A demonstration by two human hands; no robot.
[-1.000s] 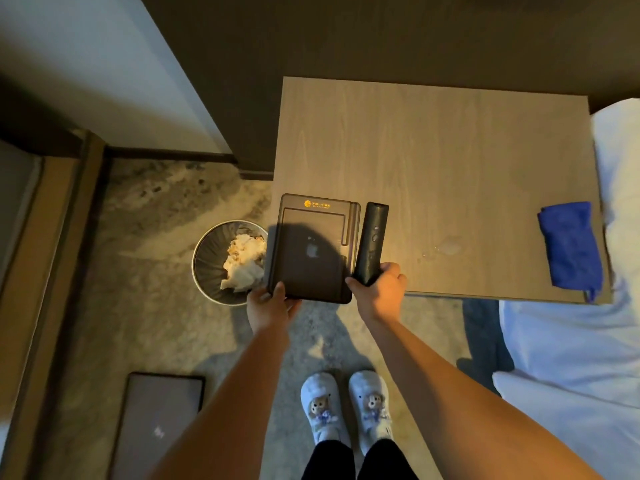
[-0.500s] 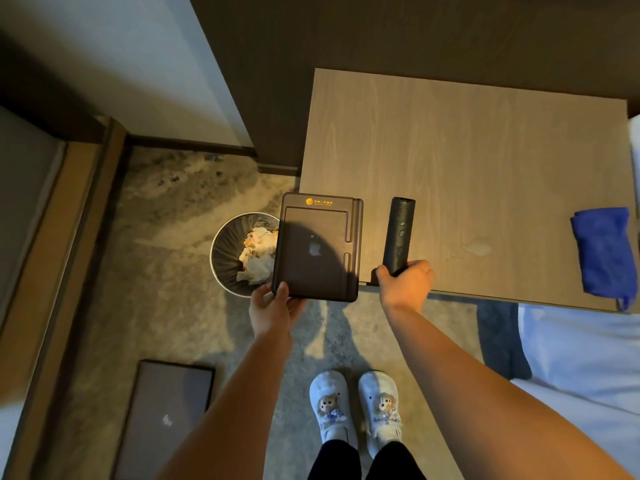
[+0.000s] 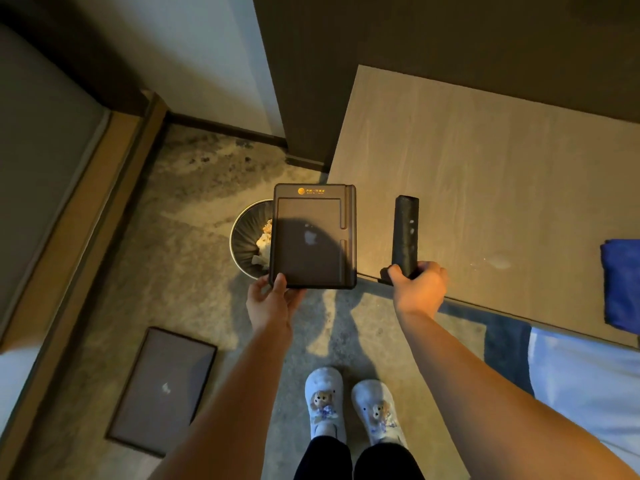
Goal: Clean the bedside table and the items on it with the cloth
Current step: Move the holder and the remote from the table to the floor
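Mottled grey floor (image 3: 194, 209) fills the left side of the view, and the pale wood-grain desk (image 3: 485, 161) stands to the right against a dark wall panel. Off the desk's near left corner, the left hand (image 3: 270, 303) grips the near edge of a dark brown tray (image 3: 313, 237) with a gold logo, thumb on top. The tray hangs above a round waste bin (image 3: 246, 237) holding crumpled paper (image 3: 265, 239) and hides the bin's right part. The right hand (image 3: 419, 289) curls around the near end of a black remote (image 3: 405, 233) at the desk's front edge; whether the remote rests on the wood cannot be told. A wet smear (image 3: 498, 263) shines just right of that hand. The blue cloth (image 3: 621, 285) lies folded at the desk's far right edge, well apart from both hands, beside the white bed (image 3: 588, 382). A flat dark panel (image 3: 162, 389) lies on the floor at lower left, and two white slippers (image 3: 325, 400) stand below the hands.
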